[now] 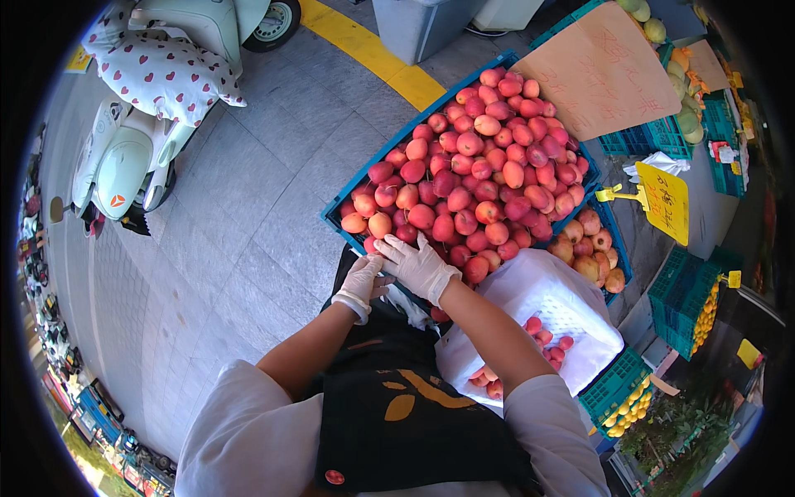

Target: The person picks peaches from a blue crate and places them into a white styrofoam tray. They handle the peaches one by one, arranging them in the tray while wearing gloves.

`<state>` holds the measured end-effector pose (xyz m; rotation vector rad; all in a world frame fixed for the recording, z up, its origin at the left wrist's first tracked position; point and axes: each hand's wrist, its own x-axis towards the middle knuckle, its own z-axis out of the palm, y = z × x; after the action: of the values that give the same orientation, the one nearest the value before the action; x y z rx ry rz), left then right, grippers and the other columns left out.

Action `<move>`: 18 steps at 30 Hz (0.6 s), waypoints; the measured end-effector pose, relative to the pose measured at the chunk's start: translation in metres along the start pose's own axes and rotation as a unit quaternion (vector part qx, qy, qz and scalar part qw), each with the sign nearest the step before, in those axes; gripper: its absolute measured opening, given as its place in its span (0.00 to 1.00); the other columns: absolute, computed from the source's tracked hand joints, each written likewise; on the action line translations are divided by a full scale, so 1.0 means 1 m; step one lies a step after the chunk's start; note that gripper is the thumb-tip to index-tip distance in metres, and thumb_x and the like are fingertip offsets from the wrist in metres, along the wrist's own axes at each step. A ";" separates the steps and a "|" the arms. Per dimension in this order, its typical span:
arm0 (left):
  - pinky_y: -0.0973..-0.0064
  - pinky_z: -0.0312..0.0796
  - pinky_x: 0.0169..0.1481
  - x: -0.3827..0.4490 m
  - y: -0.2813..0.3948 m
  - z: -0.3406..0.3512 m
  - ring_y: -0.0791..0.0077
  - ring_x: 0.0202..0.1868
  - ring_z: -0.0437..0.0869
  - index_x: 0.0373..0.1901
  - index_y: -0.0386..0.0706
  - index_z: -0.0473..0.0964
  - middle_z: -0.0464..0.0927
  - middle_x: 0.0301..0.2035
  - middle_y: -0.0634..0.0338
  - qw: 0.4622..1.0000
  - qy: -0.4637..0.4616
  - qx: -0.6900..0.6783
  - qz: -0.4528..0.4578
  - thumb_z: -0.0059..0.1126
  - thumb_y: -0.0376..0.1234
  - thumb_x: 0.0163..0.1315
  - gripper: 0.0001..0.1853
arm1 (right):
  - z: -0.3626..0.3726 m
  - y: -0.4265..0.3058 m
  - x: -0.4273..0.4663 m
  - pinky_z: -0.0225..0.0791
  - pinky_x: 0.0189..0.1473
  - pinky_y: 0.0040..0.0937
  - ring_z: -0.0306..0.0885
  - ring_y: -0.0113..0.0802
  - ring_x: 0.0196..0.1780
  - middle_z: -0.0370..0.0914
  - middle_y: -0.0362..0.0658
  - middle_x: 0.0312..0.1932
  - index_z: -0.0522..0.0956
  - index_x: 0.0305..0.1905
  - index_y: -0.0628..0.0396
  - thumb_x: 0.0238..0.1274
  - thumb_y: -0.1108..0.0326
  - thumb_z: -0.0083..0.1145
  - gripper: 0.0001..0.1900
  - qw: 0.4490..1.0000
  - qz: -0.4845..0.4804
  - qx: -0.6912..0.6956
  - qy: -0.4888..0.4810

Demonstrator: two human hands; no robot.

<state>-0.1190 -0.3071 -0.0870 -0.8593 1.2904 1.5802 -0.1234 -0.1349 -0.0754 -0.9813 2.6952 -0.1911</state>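
Observation:
Small red apple-like fruits [459, 168] are heaped in a blue plastic crate [385, 146]. At the crate's near left corner, my right hand [417, 264], in a thin pale glove, reaches over the fruits with its fingers forward. My left hand [362, 281], gloved the same way, is beside it at the crate's edge, its fingertips close to the right hand's. Whether either hand grips a fruit is hidden. Under my right forearm, a white-lined container [577, 298] holds more red fruits [556, 354].
Pomegranates [587, 248] fill a smaller blue crate on the right. A cardboard sign [599, 71] and a yellow tag [664, 202] bear handwriting. Green crates [680, 298] of yellow fruit stand farther right. A pale scooter [124, 168] is parked at the left, a grey bin [422, 28] beyond the crate.

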 end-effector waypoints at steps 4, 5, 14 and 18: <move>0.64 0.72 0.52 0.002 0.003 0.010 0.68 0.47 0.81 0.58 0.51 0.69 0.79 0.47 0.63 0.999 0.022 0.036 0.020 0.57 0.51 0.66 0.24 | 0.008 0.003 -0.017 0.58 0.65 0.61 0.51 0.40 0.77 0.51 0.36 0.77 0.64 0.71 0.38 0.65 0.60 0.47 0.28 0.999 -0.007 -0.037 -0.011; 0.64 0.71 0.52 0.003 0.005 0.014 0.69 0.47 0.81 0.58 0.51 0.69 0.80 0.46 0.63 0.999 0.029 0.036 0.018 0.57 0.51 0.66 0.24 | 0.006 0.004 -0.022 0.58 0.65 0.61 0.51 0.41 0.77 0.51 0.36 0.77 0.64 0.71 0.38 0.65 0.60 0.47 0.28 0.999 -0.005 -0.049 0.012; 0.68 0.72 0.45 0.004 0.006 0.022 0.73 0.43 0.80 0.59 0.47 0.70 0.78 0.47 0.62 0.993 0.032 0.097 0.055 0.63 0.48 0.63 0.27 | 0.002 -0.011 -0.041 0.44 0.69 0.65 0.49 0.39 0.77 0.53 0.41 0.75 0.61 0.72 0.42 0.59 0.55 0.54 0.34 0.985 0.141 -0.094 0.019; 0.72 0.74 0.44 0.002 0.007 0.021 0.72 0.40 0.80 0.61 0.42 0.69 0.78 0.45 0.56 0.902 0.047 0.367 0.223 0.69 0.48 0.56 0.34 | 0.001 -0.018 -0.040 0.42 0.68 0.71 0.48 0.39 0.78 0.50 0.40 0.77 0.59 0.74 0.42 0.67 0.58 0.42 0.30 0.976 0.216 -0.040 0.009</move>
<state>-0.1255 -0.2866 -0.0824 -0.1599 2.0656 1.2047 -0.0825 -0.1226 -0.0648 -0.3914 2.8705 -0.0056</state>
